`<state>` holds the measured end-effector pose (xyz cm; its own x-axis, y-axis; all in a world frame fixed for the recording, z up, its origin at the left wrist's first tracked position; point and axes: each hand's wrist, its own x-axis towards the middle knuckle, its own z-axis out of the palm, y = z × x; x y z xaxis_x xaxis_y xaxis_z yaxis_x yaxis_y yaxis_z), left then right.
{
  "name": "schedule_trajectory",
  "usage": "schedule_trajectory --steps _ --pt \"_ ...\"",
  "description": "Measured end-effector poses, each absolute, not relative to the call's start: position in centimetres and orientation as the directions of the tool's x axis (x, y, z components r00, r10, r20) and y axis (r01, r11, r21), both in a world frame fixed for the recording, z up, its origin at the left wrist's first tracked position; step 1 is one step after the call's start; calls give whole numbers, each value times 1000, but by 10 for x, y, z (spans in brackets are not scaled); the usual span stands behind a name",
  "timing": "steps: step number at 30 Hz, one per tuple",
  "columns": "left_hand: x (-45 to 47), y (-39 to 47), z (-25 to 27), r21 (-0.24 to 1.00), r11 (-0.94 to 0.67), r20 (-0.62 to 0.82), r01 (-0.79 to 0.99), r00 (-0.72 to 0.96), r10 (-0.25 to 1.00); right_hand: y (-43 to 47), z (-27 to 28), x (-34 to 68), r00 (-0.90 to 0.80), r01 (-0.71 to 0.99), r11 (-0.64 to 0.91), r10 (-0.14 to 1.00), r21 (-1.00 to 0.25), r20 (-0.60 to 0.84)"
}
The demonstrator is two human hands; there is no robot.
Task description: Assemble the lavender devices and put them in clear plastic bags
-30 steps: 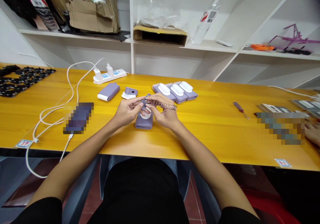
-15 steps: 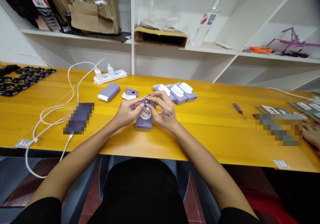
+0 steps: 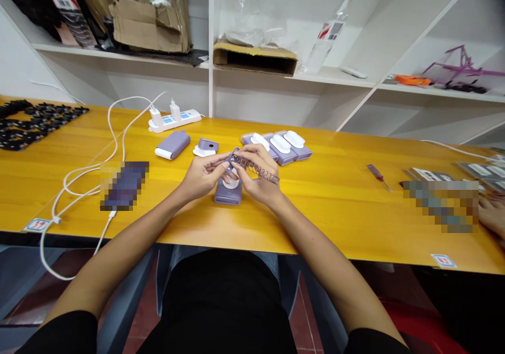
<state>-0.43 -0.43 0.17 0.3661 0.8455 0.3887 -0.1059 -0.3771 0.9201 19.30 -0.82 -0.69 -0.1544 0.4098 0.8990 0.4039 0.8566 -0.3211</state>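
Observation:
My left hand (image 3: 201, 176) pinches a small purple part (image 3: 233, 157) between thumb and fingers. From the other side my right hand (image 3: 260, 185) closes around one end of a metal coil spring (image 3: 269, 174), right against that part. The rest of the spring sticks out to the right across the back of this hand. Fingers hide where spring and part meet. Below both hands a purple case (image 3: 228, 196) with a white oval piece stands on the table, partly covered by my fingers. Behind my left hand lies a purple piece with a white bristly-looking underside (image 3: 208, 145).
Three purple cases with white oval tops (image 3: 287, 157) stand behind my right hand. A purple-and-white block (image 3: 172, 144), a power strip (image 3: 175, 121), white cables and a blurred phone (image 3: 125, 185) lie left. A screwdriver (image 3: 376, 173) and another person's hand (image 3: 493, 212) are right.
The free end of the spring has shifted slightly to the right and reaches farther past my right hand. Both hands keep nearly the same place.

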Motion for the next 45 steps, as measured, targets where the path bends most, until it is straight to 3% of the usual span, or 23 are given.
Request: schedule_trajectory --steps 10,17,26,32,38,45 --pt "-8 0 6 943 -270 327 -195 390 861 -5 -7 197 -83 289 805 560 -518 825" --pt "-10 7 -1 949 -228 304 -218 444 843 -8 -6 194 -51 77 722 692 -687 721" --pt "-10 9 -1 934 -262 352 -244 486 800 -12 -1 199 -52 0 683 729 -730 682" --pt "-11 11 -4 924 -298 378 -241 442 814 -3 -4 201 85 -114 671 741 -732 666" --pt "-11 11 -5 917 -371 398 -147 383 833 4 -3 208 339 12 714 656 -700 674" --pt "-6 11 -13 899 -429 429 -93 394 813 -5 -12 194 173 148 698 679 -701 713"
